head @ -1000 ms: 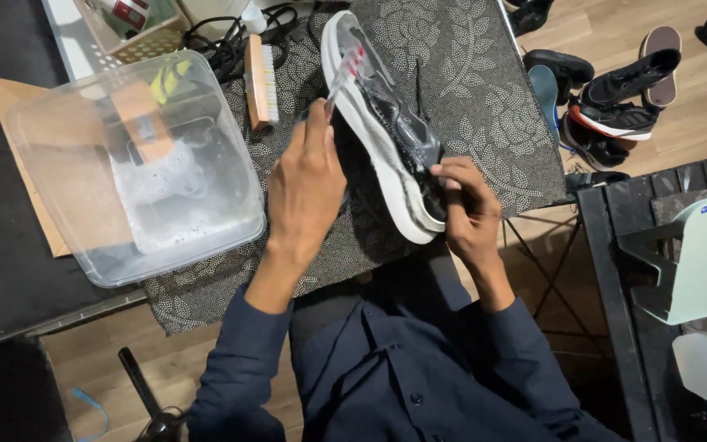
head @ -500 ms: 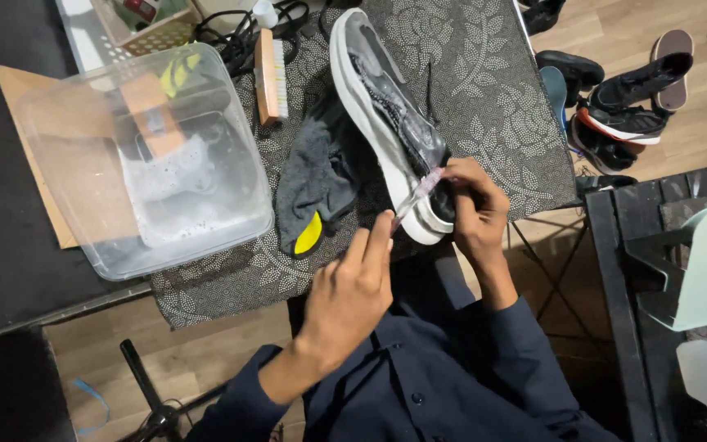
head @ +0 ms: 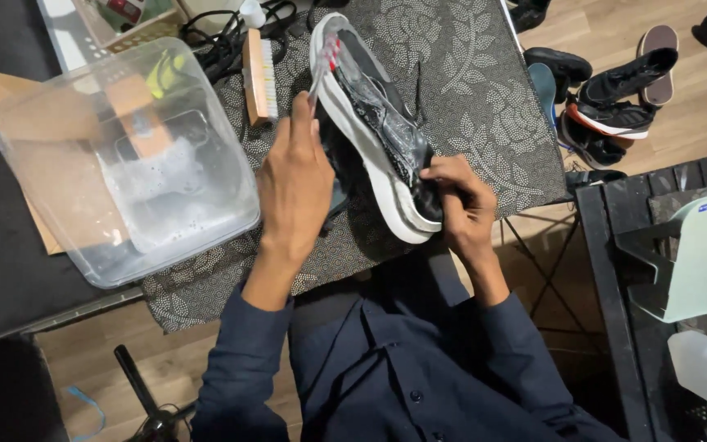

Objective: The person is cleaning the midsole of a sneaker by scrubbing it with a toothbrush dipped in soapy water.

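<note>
A: The biggest thing before you is the table cloth (head: 484,98), dark with a pale leaf pattern, and on its left part stands the clear plastic tub (head: 231,188) with foamy water inside.

B: And the shoe?

A: The shoe (head: 374,123) lies on its side on the cloth, in the middle, with the toe pointing away from you and the white sole turned to your left. Your right hand (head: 456,200) holds the heel end; the fingers are closed around the back of the shoe and steady it.

B: What is different from a moment ago?

A: Half a second ago your left hand (head: 296,184) was low, near the heel, and the small brush touched the sole there. Now this hand has gone up along the sole, and the toothbrush (head: 325,61) with the red and white head is at the toe end, touching the white edge. The fingers are closed narrow around the handle. The grey cloth with the yellow patch, which was open to see beside the shoe, is now almost hidden under your hand.

B: So what does it mean?

A: I judge you are scrubbing along the whole sole edge in long strokes, heel to toe, and the cleaning is in the middle, not finished.

B: Smaller things?

A: The wooden brush (head: 257,74) lies between tub and shoe, untouched.
</note>
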